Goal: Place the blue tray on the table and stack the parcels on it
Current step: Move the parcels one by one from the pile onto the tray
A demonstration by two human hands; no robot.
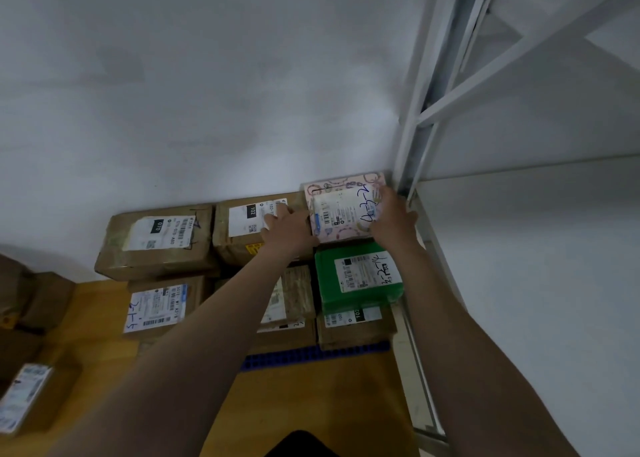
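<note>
Pink parcel [341, 210]: head view, at one o'clock, on top of the back-right pile. Its far corner is near the white shelf post [412, 144].
Left hand [289, 226]: the fingers lie fairly straight across the label of the brown 102 box [242, 238], and the hand's side is against the pink parcel's left edge.
Right hand [393, 219]: the fingers bend over the parcel's right edge onto its top. I cannot see the thumb.
Blue tray [311, 358]: on the wooden table [311, 404], under the pile. Only its gridded near edge shows, at six o'clock of the boxes.
Green parcel [356, 276]: just at six o'clock of the pink one, on another brown carton.
Handling: I judge the pink parcel light and flattish. Its walls look stiff enough to squeeze, though the printed wrap and glossy label are likely slick.
Where to hold: I would take the two opposite side edges, palms pressing inward, off the label.
Risk: the shelf post sits close at three o'clock, so the right knuckles have little room.
</note>
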